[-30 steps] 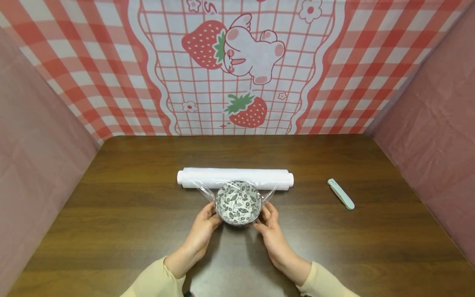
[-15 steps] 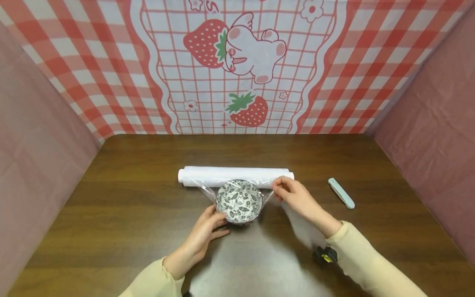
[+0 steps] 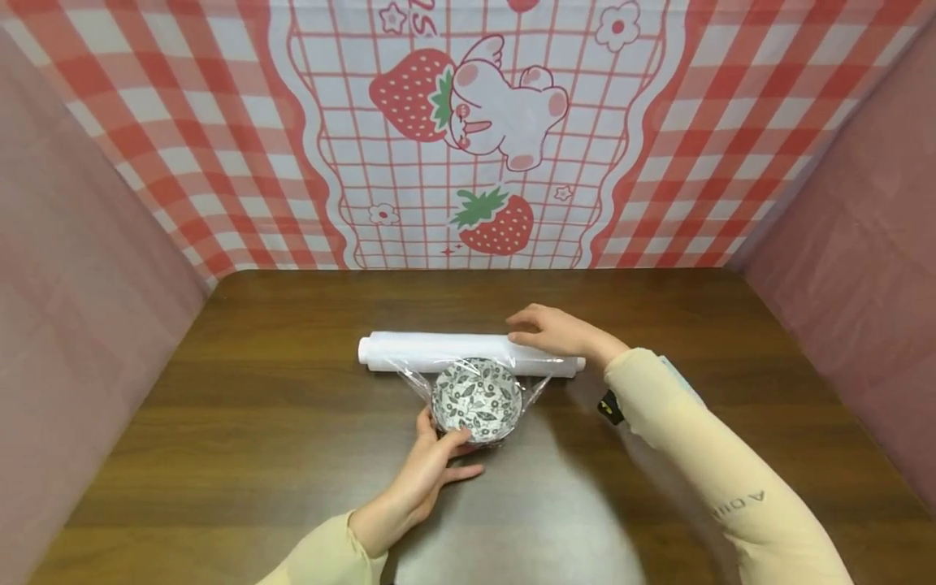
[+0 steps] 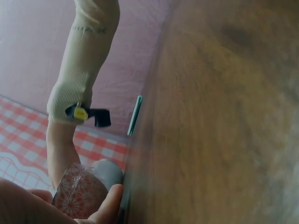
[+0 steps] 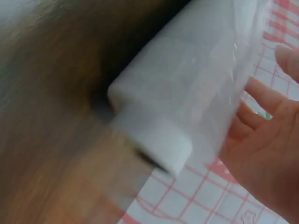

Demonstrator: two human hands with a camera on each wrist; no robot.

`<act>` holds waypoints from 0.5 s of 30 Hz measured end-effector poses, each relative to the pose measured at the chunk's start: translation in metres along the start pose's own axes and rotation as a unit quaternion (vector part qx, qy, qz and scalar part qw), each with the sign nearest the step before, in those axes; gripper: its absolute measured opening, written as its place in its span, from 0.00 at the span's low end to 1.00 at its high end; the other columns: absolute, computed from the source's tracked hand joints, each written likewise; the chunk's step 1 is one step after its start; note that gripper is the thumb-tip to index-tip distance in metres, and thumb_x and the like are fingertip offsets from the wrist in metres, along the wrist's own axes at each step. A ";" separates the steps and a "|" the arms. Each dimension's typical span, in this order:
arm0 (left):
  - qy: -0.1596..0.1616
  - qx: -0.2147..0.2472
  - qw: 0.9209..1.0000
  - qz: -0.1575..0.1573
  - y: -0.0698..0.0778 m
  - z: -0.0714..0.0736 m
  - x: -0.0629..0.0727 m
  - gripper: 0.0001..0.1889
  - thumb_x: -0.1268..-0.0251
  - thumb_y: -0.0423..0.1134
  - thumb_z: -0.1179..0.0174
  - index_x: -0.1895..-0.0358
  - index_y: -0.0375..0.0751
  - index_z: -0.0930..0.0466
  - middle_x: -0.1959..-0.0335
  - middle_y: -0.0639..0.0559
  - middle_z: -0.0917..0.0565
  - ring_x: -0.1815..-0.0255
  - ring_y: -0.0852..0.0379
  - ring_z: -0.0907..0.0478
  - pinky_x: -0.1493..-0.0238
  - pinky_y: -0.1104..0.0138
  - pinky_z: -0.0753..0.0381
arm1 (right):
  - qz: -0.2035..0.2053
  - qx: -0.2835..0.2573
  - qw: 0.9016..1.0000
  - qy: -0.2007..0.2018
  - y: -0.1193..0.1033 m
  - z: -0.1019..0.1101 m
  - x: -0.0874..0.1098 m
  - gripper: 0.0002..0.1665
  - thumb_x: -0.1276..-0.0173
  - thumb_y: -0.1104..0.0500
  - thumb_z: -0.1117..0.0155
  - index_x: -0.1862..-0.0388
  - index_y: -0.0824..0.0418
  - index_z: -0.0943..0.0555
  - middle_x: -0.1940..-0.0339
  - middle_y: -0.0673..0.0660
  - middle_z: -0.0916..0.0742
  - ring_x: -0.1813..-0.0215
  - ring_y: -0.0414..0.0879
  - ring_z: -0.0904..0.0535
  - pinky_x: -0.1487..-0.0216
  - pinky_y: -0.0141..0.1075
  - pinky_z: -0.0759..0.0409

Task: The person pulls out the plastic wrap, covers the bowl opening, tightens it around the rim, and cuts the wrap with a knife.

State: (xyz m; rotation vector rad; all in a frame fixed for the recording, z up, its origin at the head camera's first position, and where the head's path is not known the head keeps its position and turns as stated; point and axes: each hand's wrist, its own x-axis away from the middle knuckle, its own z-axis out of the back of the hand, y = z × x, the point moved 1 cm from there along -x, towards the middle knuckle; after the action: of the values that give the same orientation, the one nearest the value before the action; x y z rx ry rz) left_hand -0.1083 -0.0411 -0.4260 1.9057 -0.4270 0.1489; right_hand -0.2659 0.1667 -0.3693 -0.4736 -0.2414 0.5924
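Clearly, the left grip point(image 3: 426, 471) holds the patterned bowl point(image 3: 478, 398).

pale yellow sleeves point(image 3: 702, 447); the right one bears dark lettering point(image 3: 738, 504) and, at its cuff point(image 4: 61, 103), a black, yellow-marked device point(image 4: 102, 117).

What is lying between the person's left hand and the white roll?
The patterned bowl lies there, held by the left hand; from bowl to white roll, clear film stretches. The head view shows this.

head: high, down-facing | left wrist: low, tilted | right wrist: nearest | shared: roll point(image 3: 417, 347)
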 end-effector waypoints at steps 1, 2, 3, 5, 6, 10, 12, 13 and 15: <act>-0.001 0.002 1.000 0.000 -0.001 0.000 0.000 0.41 0.40 0.32 0.52 0.32 0.40 0.72 0.35 0.31 0.52 0.49 0.40 0.29 0.55 0.51 0.22 | 0.001 0.001 1.000 -0.012 -0.001 -0.002 -0.004 0.27 0.33 0.48 0.48 0.41 0.64 0.28 0.42 0.63 0.25 0.41 0.55 0.30 0.41 0.48 0.33; -0.002 0.005 1.000 0.000 -0.001 -0.001 -0.001 0.41 0.40 0.32 0.52 0.32 0.39 0.72 0.35 0.31 0.52 0.48 0.40 0.30 0.55 0.51 0.22 | 0.003 0.003 1.000 -0.022 -0.002 -0.004 -0.008 0.28 0.33 0.48 0.48 0.41 0.64 0.28 0.42 0.62 0.25 0.41 0.55 0.30 0.41 0.48 0.33; -0.003 0.008 1.000 0.000 -0.002 -0.001 -0.001 0.41 0.40 0.32 0.52 0.32 0.39 0.72 0.35 0.30 0.52 0.47 0.40 0.31 0.54 0.51 0.22 | 0.002 0.004 0.999 -0.032 -0.003 -0.006 -0.011 0.28 0.33 0.47 0.48 0.40 0.63 0.28 0.42 0.62 0.25 0.41 0.55 0.30 0.41 0.48 0.33; -0.006 0.013 1.000 -0.002 -0.003 -0.001 -0.001 0.41 0.40 0.31 0.52 0.32 0.39 0.72 0.35 0.30 0.52 0.46 0.38 0.32 0.54 0.51 0.23 | -0.004 0.004 0.998 -0.057 -0.006 -0.009 -0.017 0.30 0.33 0.45 0.49 0.39 0.63 0.29 0.40 0.62 0.26 0.39 0.55 0.31 0.39 0.48 0.34; -0.007 0.015 1.000 -0.003 -0.003 -0.001 -0.001 0.40 0.40 0.31 0.52 0.32 0.38 0.72 0.35 0.30 0.52 0.45 0.38 0.32 0.54 0.51 0.23 | -0.008 0.004 0.997 -0.071 -0.007 -0.011 -0.020 0.31 0.33 0.44 0.49 0.39 0.63 0.30 0.39 0.62 0.27 0.38 0.55 0.32 0.38 0.48 0.35; -0.011 0.019 1.000 -0.008 -0.003 0.000 -0.001 0.40 0.40 0.31 0.53 0.32 0.38 0.71 0.35 0.29 0.50 0.44 0.37 0.33 0.53 0.51 0.23 | -0.039 0.006 0.993 -0.109 -0.011 -0.018 -0.024 0.35 0.34 0.39 0.51 0.38 0.62 0.32 0.38 0.62 0.28 0.36 0.56 0.34 0.37 0.49 0.37; -0.011 0.018 1.000 -0.010 -0.003 0.001 -0.002 0.39 0.41 0.30 0.53 0.32 0.37 0.69 0.35 0.29 0.50 0.44 0.38 0.33 0.53 0.51 0.24 | -0.050 0.005 0.992 -0.118 -0.012 -0.020 -0.024 0.36 0.35 0.38 0.51 0.37 0.62 0.32 0.38 0.61 0.27 0.36 0.56 0.34 0.37 0.49 0.37; -0.010 0.017 1.000 -0.012 -0.003 0.001 -0.002 0.39 0.41 0.30 0.53 0.32 0.37 0.69 0.35 0.30 0.50 0.45 0.39 0.33 0.52 0.51 0.24 | -0.054 0.005 0.992 -0.118 -0.012 -0.021 -0.025 0.36 0.35 0.37 0.52 0.38 0.61 0.32 0.38 0.61 0.27 0.37 0.55 0.33 0.37 0.49 0.36; -0.008 0.018 1.000 -0.015 -0.003 0.002 -0.003 0.38 0.41 0.30 0.53 0.33 0.36 0.67 0.36 0.30 0.49 0.46 0.40 0.32 0.51 0.51 0.24 | -0.061 0.003 0.991 -0.115 -0.013 -0.021 -0.025 0.36 0.35 0.37 0.52 0.38 0.60 0.32 0.39 0.60 0.25 0.38 0.55 0.32 0.38 0.48 0.36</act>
State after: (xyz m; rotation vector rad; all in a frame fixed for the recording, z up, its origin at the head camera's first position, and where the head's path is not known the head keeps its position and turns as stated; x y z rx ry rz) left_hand -0.1103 -0.0418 -0.4302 1.9479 -0.4075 0.1226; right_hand -0.2727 0.1348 -0.3831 -0.3818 -0.4855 0.5283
